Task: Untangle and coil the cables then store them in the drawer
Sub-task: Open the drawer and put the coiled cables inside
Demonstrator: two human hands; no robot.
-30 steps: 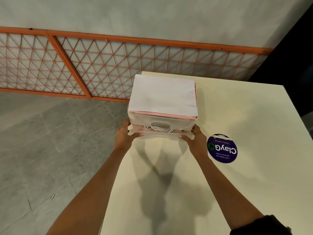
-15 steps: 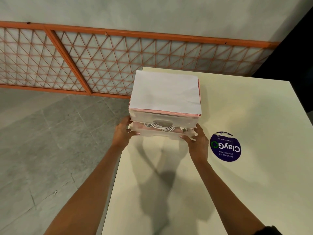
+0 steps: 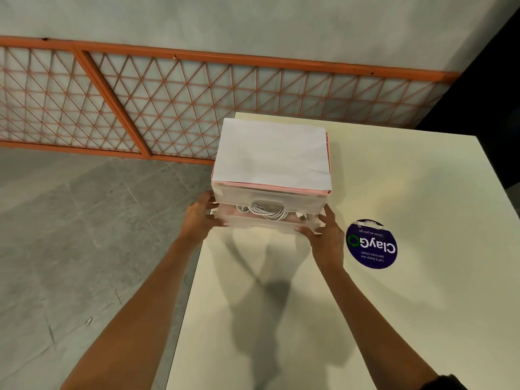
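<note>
A cream table [image 3: 422,305] runs out ahead of you, with grey floor tiles [image 3: 70,220] and an orange lattice railing [image 3: 168,108] beyond it. A small translucent drawer unit [image 3: 270,195] sits at the table's far left corner. Your left hand [image 3: 198,218] is wrapped round the left front corner of the unit's lower drawer [image 3: 261,225], thumb to the side and fingertips curled onto the front wall. Your right hand [image 3: 326,237] pinches the right front corner the same way, thumb up the side and fingers along the front edge. Neither hand holds anything else. The drawer stands part-way out of the unit towards you. The white cable [image 3: 266,211] lies coiled inside it, just behind the front wall and about midway between your hands, with what looks like a plug end towards the right corner. The coming move turns on one thing: the drawer's slide runs straight from your grip into the unit, away from you and towards the railing. Both hands are about equally near, so an even push should keep it square. Judging by how high the coil sits under the unit's upper drawer, it may snag there. A white sheet of paper [image 3: 271,152] covers the unit's top, and a round purple sticker [image 3: 371,244] lies on the table to the unit's right.
</note>
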